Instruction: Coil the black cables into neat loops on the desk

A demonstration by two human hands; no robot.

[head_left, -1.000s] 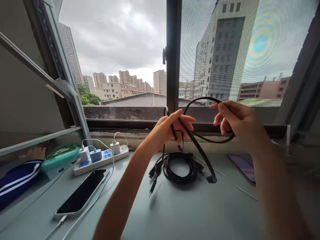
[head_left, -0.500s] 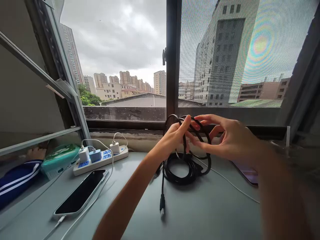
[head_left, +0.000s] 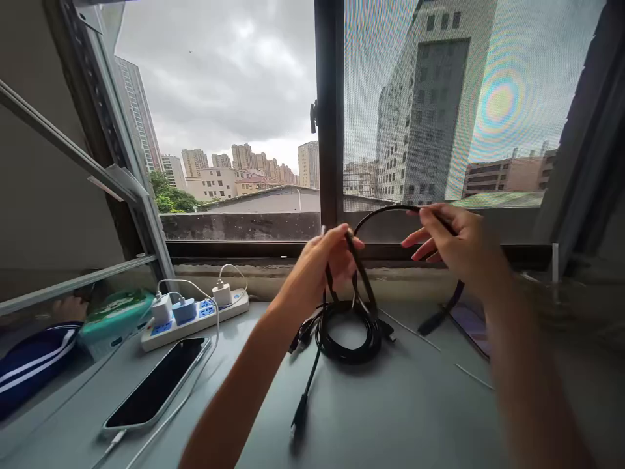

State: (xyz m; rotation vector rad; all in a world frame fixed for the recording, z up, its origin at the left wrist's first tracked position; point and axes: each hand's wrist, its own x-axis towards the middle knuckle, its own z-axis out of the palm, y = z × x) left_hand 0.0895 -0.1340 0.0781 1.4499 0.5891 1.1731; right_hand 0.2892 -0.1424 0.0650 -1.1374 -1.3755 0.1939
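My left hand (head_left: 322,260) is closed round loops of a black cable (head_left: 385,212) above the grey desk. My right hand (head_left: 452,238) pinches the same cable farther along, and the cable arches between the two hands. One plug end (head_left: 430,323) dangles below my right hand. Another plug end (head_left: 299,414) hangs from my left hand down to the desk. A coiled bundle of black cables (head_left: 347,329) lies on the desk under my hands.
A white power strip (head_left: 195,314) with chargers sits at the left by the window. A phone (head_left: 156,384) lies face up on a white lead. Another phone (head_left: 471,324) lies at the right. A green box (head_left: 112,312) and another person's sleeve (head_left: 29,365) are at far left.
My hands have drawn apart after meeting at the loops. The right hand moved right and up, pulling out a fresh arc of cable, and the camera tilted slightly.
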